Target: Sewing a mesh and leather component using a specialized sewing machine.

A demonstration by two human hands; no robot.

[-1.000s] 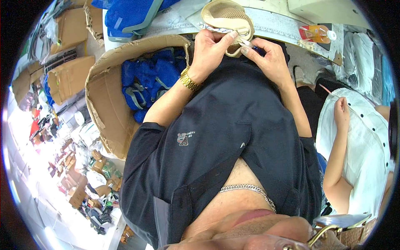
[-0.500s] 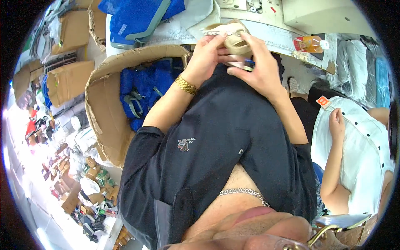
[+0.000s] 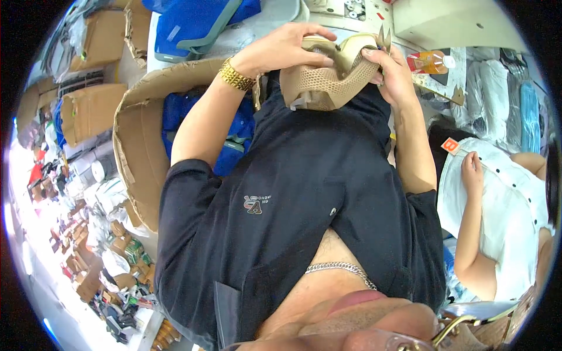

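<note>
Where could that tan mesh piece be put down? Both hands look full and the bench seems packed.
Little bare room. The left hand and right hand hold the tan mesh piece. A pale strip of table lies free beside the blue bag. The cardboard box holds blue bags; the right side is cluttered.

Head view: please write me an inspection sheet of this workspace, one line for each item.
Surface: pale table, mostly covered.
Job's things: tan mesh piece, held up in front of the dark shirt.
Clutter: blue bags on the table; more blue bags in the open carton; orange bottle; flat cartons.
Grippers: left hand grips the piece from above, gold watch on the wrist; right hand holds its right edge.
Cables: nothing seen.
Surroundings: person in white seated at the right; packed goods on the floor.
</note>
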